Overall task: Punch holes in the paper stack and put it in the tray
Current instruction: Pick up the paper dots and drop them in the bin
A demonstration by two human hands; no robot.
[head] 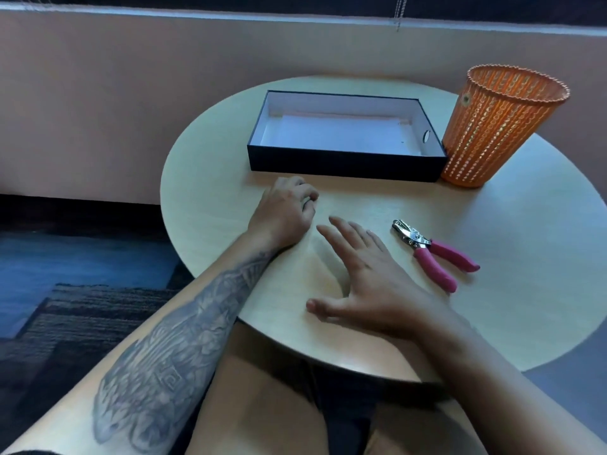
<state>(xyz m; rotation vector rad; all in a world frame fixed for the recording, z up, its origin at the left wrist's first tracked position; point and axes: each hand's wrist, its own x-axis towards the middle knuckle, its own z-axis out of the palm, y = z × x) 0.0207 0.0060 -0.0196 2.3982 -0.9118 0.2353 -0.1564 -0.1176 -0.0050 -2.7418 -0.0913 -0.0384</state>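
A black tray with a white inside stands at the back of the round table, and white paper lies flat in it. A hole punch with pink handles lies on the table to the right of my hands. My left hand rests on the table in front of the tray, its fingers curled and holding nothing. My right hand hovers just above the table with its fingers spread, a short way left of the punch.
An orange mesh basket stands upright at the tray's right end, touching it. The pale round table ends close to my knees. Beyond its left edge lies dark carpet, and a wall runs behind.
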